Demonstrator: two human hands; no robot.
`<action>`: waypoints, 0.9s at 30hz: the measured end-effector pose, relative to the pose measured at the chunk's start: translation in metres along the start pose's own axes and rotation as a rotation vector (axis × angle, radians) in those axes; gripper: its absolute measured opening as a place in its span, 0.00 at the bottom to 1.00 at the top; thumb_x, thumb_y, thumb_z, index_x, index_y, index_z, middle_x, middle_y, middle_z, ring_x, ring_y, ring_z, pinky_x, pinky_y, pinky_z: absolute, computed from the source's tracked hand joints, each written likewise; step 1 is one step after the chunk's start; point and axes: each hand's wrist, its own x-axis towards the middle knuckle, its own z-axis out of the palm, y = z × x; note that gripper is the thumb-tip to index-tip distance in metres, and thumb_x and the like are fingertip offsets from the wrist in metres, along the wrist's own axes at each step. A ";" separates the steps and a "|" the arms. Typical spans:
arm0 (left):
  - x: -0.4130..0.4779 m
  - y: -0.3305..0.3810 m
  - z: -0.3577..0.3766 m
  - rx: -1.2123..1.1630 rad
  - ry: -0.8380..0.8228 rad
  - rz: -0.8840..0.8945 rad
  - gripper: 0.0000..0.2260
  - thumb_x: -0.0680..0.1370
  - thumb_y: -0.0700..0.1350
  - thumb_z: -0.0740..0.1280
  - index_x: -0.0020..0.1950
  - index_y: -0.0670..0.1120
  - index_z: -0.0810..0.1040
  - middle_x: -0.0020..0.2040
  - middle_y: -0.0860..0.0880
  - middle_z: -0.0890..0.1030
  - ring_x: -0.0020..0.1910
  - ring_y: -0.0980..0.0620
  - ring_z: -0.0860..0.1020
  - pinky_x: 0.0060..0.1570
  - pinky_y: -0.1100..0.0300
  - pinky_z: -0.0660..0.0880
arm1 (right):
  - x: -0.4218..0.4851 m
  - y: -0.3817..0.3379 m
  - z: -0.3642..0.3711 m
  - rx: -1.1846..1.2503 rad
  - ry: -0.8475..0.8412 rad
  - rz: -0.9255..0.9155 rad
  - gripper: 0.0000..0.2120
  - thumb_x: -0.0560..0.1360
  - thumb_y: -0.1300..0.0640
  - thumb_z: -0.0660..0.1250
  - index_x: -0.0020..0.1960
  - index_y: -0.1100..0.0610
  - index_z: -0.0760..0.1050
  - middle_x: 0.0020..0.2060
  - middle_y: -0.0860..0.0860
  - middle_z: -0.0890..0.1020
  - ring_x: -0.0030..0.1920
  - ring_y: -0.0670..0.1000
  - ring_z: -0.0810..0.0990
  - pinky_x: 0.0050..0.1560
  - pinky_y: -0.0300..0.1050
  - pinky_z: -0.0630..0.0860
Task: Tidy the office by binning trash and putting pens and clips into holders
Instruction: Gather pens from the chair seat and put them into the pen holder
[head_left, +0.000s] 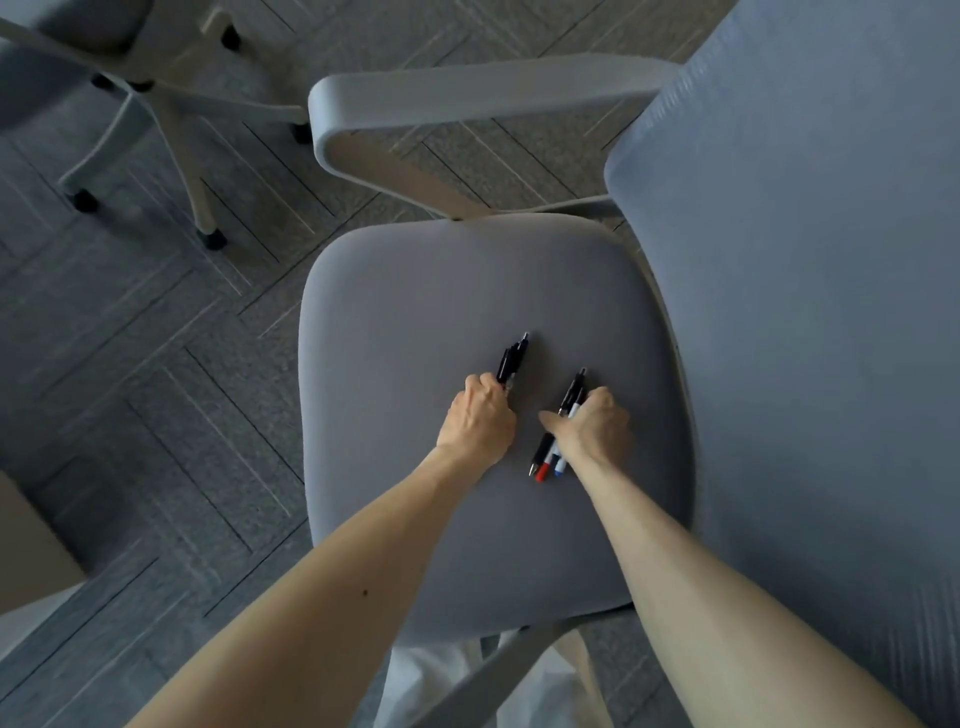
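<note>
Both my hands are over the grey seat (415, 312) of an office chair. My left hand (480, 423) grips a small bunch of black pens (511, 361), whose ends stick out beyond my knuckles toward the far side of the seat. My right hand (592, 423) grips a second bunch of pens (550, 457). That bunch shows a black, a red and a blue tip near my wrist, and black clip ends above my fingers. Both bunches sit at or just above the seat cushion. No holder or bin is in view.
The chair's backrest (810, 291) rises at the right and its armrest (467, 91) arches across the top. A second wheeled chair base (182, 135) stands on the grey carpet at upper left. A pale box corner (31, 545) shows at the left edge.
</note>
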 end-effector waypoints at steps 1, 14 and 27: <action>0.000 -0.002 0.002 -0.021 0.003 0.016 0.08 0.80 0.38 0.56 0.58 0.37 0.68 0.58 0.37 0.72 0.56 0.36 0.75 0.51 0.52 0.68 | -0.001 0.001 0.001 0.006 0.005 0.010 0.22 0.68 0.50 0.76 0.53 0.62 0.74 0.53 0.59 0.81 0.55 0.61 0.81 0.45 0.47 0.73; -0.002 -0.025 -0.021 -1.102 -0.081 -0.248 0.03 0.79 0.38 0.57 0.50 0.46 0.67 0.34 0.47 0.75 0.34 0.49 0.71 0.30 0.58 0.64 | 0.004 0.024 0.011 0.424 -0.172 -0.025 0.08 0.75 0.62 0.58 0.51 0.60 0.73 0.34 0.52 0.77 0.33 0.54 0.79 0.40 0.55 0.77; -0.052 -0.031 -0.092 -1.777 0.014 -0.163 0.13 0.82 0.35 0.51 0.42 0.47 0.68 0.31 0.49 0.69 0.30 0.52 0.69 0.35 0.58 0.66 | -0.069 -0.052 -0.027 0.600 -0.654 -0.304 0.19 0.69 0.44 0.76 0.35 0.55 0.70 0.24 0.49 0.64 0.23 0.48 0.57 0.24 0.41 0.56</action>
